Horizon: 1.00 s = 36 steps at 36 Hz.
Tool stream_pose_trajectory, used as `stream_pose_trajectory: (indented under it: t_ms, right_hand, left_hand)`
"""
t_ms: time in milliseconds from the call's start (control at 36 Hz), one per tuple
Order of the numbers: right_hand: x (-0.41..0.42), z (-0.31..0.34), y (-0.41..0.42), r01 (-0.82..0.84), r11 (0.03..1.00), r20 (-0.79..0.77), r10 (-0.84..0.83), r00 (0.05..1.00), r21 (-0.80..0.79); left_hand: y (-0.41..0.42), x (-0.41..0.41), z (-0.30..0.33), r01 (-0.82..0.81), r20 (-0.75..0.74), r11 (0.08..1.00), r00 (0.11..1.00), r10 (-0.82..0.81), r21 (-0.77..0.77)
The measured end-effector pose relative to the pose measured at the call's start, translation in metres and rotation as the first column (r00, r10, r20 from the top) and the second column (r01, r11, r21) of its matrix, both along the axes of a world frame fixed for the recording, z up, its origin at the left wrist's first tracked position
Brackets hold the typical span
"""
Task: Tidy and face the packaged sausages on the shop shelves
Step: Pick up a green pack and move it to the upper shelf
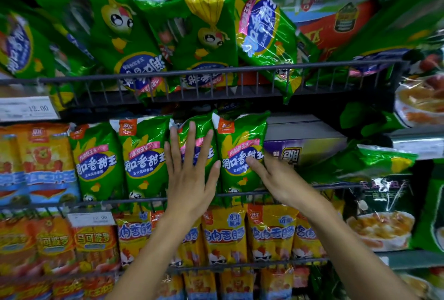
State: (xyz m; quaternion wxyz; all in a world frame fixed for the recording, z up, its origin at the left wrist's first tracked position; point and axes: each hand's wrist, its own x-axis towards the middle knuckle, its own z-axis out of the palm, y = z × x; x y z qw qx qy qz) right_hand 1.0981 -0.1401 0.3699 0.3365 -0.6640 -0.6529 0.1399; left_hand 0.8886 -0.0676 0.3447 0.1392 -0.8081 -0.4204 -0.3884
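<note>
Several green sausage packs stand upright in a row on the middle shelf. My left hand (191,174) lies flat with straight, spread fingers against the third green pack (201,131). My right hand (276,179) holds the right edge of the fourth green pack (240,146), thumb on its front and the other fingers hidden behind it. Two more green packs (141,155) stand to the left. On the top shelf, green packs (115,35) lie upside down and slanted behind a black wire rail (216,71).
A purple carton (305,148) lies behind my right hand. Loose green packs (374,162) sag at the right. Orange and blue packs (38,162) fill the left, yellow packs (223,232) the shelf below. Price tags (26,108) hang on the rails.
</note>
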Motion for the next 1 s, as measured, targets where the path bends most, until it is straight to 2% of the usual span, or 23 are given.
stream_pose_trajectory:
  t_ms: [167,250,333,444,528,611,694,806,889,1000]
  right_hand:
    - [0.006,-0.009,-0.006,0.045,0.999,-0.092,-0.043,0.995,0.015]
    - [0.002,-0.015,-0.006,0.051,0.998,-0.116,-0.047,0.992,0.033]
    - [-0.001,-0.02,-0.002,0.067,0.996,-0.096,-0.062,0.993,0.053]
    - [0.001,-0.022,-0.007,0.094,0.991,-0.076,-0.087,0.993,0.092]
    - [0.003,-0.03,-0.021,0.147,0.965,-0.085,-0.132,0.988,0.217]
    - [0.002,-0.041,-0.045,0.196,0.893,-0.22,-0.112,0.969,0.406]
    - [0.008,-0.055,-0.073,0.285,0.827,-0.309,-0.143,0.94,0.484]
    - [0.021,-0.07,-0.105,0.435,0.757,-0.438,-0.219,0.872,0.487]
    - [0.034,-0.078,-0.123,0.523,0.728,-0.494,-0.289,0.82,0.443]
    - [0.057,-0.075,-0.133,0.597,0.707,-0.561,-0.337,0.756,0.38]
  left_hand:
    - [-0.016,0.003,-0.003,0.087,0.05,0.995,0.995,-0.089,0.04]
    - [-0.024,0.006,-0.014,0.17,-0.051,0.983,0.985,-0.167,0.073]
    - [-0.022,0.011,-0.023,0.105,-0.162,0.994,0.982,-0.098,0.037]
    - [-0.023,0.015,-0.023,0.039,-0.176,0.999,0.984,-0.037,0.011]
    - [-0.028,0.017,-0.022,0.042,-0.153,0.999,0.987,-0.042,-0.005]
    - [-0.031,0.018,-0.022,0.073,-0.11,0.996,0.991,-0.077,-0.042]
    - [-0.038,0.023,-0.026,0.191,-0.002,0.979,0.981,-0.192,-0.069]
    - [-0.053,0.042,-0.033,0.378,0.164,0.925,0.914,-0.37,-0.02]
    - [-0.068,0.068,-0.034,0.476,0.179,0.879,0.864,-0.47,0.009]
    - [-0.086,0.108,-0.024,0.632,0.249,0.764,0.766,-0.592,-0.129]
